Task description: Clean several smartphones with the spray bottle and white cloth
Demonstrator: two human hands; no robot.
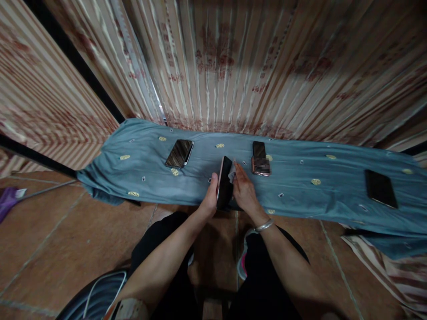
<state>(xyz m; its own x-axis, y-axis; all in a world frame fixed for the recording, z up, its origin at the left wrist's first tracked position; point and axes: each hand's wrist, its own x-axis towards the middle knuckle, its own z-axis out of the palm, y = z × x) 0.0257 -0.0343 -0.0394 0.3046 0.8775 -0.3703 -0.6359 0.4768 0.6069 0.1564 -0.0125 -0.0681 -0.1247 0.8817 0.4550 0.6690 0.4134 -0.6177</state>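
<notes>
My left hand is closed around the edge of a dark smartphone, which is tilted up on its side above the front part of the cloth-covered surface. A small grey wiping cloth is pinched in my right hand and lies against the phone's dark face. The fingertips of the left hand are hidden behind the phone. Left of my hands, another phone rests flat on the blue cloth. To the right lies a small dark phone-like device, its lower end partly blurred.
A blue patterned cloth covers the long, narrow surface. Farther right on it lies a dark tablet-like device. Striped curtains hang behind. On the tiled floor are a purple object and a black ribbed round thing with a white cable.
</notes>
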